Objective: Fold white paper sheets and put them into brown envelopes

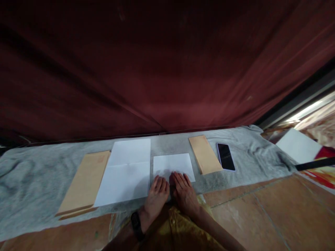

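Observation:
My left hand (156, 194) and my right hand (184, 192) lie flat side by side, fingers stretched out, pressing on the near edge of a small folded white sheet (172, 165) on a grey cloth (31, 174). Neither hand holds anything. A black band sits on my left wrist. Left of the hands lies a larger white sheet (125, 170) with a crease across it.
A stack of brown envelopes (85, 183) lies at the left, another brown envelope (204, 154) to the right, with a black phone (225, 156) beside it. A dark red curtain (157, 62) hangs behind. Brown tiled floor (261, 216) is in front; white paper (298, 145) lies far right.

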The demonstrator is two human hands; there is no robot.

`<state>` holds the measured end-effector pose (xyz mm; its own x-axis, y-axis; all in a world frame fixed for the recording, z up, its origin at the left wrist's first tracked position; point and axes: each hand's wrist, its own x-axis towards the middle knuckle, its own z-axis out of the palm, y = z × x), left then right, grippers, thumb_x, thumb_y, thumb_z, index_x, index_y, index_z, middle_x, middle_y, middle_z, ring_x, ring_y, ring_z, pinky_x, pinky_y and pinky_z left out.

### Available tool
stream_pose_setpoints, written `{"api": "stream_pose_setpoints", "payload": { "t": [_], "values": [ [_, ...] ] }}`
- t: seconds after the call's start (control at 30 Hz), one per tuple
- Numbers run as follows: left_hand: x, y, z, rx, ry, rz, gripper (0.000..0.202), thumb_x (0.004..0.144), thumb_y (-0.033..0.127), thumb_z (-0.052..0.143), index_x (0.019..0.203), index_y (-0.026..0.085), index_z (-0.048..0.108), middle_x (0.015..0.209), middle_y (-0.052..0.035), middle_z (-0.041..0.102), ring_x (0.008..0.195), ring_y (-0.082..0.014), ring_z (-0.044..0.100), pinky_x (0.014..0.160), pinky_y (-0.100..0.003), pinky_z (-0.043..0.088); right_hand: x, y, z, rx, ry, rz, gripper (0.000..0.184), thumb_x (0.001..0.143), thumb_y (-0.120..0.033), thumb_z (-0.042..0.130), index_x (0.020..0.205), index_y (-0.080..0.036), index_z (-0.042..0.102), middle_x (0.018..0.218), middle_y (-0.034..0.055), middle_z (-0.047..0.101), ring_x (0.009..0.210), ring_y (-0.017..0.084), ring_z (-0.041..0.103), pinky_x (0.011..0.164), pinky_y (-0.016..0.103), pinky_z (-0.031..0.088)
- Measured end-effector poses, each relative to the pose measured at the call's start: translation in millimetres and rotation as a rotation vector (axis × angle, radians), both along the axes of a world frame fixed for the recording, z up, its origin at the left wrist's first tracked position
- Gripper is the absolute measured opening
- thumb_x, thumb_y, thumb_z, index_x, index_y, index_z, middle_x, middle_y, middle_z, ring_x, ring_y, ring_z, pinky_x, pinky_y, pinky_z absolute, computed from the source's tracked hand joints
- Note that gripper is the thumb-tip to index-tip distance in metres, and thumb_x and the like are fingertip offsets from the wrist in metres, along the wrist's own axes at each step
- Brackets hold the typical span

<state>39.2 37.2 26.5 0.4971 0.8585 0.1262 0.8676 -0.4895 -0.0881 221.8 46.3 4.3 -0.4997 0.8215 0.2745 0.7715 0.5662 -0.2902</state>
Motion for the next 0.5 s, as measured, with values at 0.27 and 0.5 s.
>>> {"api": "stream_pose_setpoints", "payload": {
  "t": [0.27, 0.5],
  "values": [
    [-6.4, 12.6, 54.2, 0.095, -0.146, -0.092, 0.045, 0.092, 0.005, 0.039, 0.13, 0.018, 0.06, 0.135, -0.0122, 0.065, 0.134, -0.0269, 0.053, 0.121, -0.053, 0.033, -14.0, 26.8, 19.6, -0.03, 0.074, -0.185, 0.058, 0.089, -0.007, 0.042, 0.146, -0.015, 0.052, 0.144, 0.0129, 0.058, 0.128, 0.025, 0.058, 0.109, 0.039, 0.048],
    [-10.0, 17.6, 70.7, 0.17, -0.821, 0.434, 0.063, 0.1, 0.034, 0.046, 0.158, 0.022, 0.024, 0.164, -0.0132, 0.03, 0.15, -0.0293, 0.032, 0.119, -0.052, 0.036, -7.0, 53.6, 76.0, -0.364, 1.06, -0.285, 0.041, 0.1, -0.035, 0.045, 0.136, -0.021, 0.06, 0.127, 0.0075, 0.07, 0.114, 0.024, 0.068, 0.098, 0.041, 0.055]
  ]
}}
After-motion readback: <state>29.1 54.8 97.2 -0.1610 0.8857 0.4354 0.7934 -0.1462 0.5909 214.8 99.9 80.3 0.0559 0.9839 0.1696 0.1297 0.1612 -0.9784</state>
